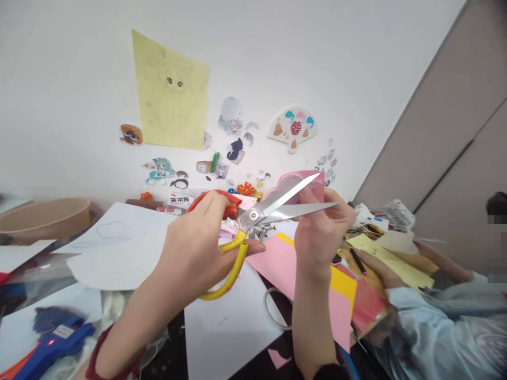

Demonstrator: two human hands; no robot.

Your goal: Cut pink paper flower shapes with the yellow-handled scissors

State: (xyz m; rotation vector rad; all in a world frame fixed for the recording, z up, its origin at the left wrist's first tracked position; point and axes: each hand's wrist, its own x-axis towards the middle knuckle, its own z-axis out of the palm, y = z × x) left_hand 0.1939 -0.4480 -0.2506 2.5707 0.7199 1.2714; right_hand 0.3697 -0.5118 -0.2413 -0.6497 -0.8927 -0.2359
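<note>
My left hand (200, 232) is closed round the red and yellow handles of a pair of scissors (253, 215). The blades stand apart and point to the right, passing in front of the fingers of my right hand (320, 227). That hand pinches a piece of pink paper (291, 179) with a scalloped, curved edge. The paper is partly hidden behind the blades and fingers. Whether the blades touch it I cannot tell. Below, sheets of pink paper (277, 258) and white paper (233, 316) lie on the dark table.
A blue glue gun (59, 338) lies at lower left, near a tan round container (43, 219). A white tape-like ring (275, 309) and a pink scrap (279, 359) lie between my arms. At right another person's hand (374, 269) rests by yellow paper (392, 258). A white wall (245, 58) stands behind.
</note>
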